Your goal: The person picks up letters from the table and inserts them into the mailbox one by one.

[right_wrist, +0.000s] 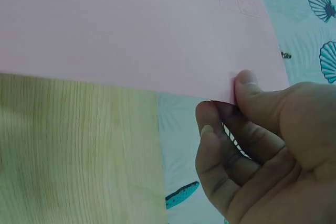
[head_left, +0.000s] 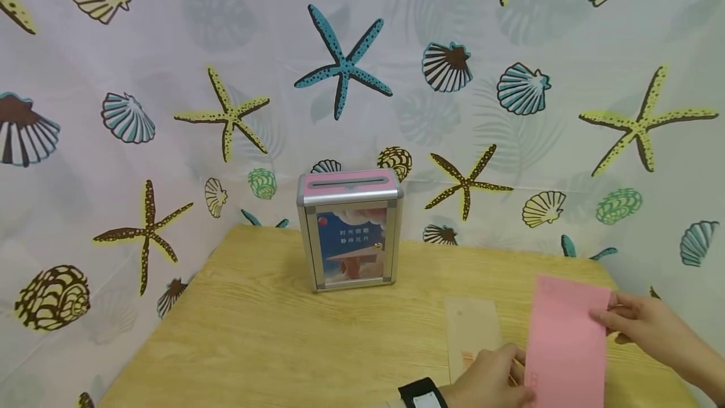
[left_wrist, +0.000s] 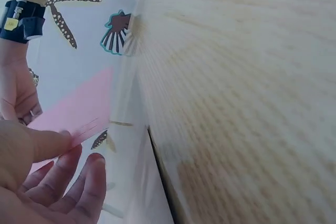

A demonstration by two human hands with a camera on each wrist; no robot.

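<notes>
A long pink envelope (head_left: 569, 339) is held up above the table's right side, with faint printed boxes near its corners. My left hand (head_left: 489, 376) pinches its left edge low down, thumb in front and fingers behind. On the opposite edge, near the top corner, my right hand (head_left: 646, 323) grips it between thumb and fingers, as the right wrist view shows with the pink envelope (right_wrist: 131, 30) stretching leftward. A tan envelope (head_left: 470, 326) with an orange printed mark lies on the table behind my left hand, partly covered by it.
A silver-framed box (head_left: 351, 228) with a pink slotted top and a blue picture front stands towards the back of the wooden table (head_left: 255, 320). Behind it hangs a curtain (head_left: 266, 36) printed with shells and starfish. A black band (head_left: 421, 392) is on my left wrist.
</notes>
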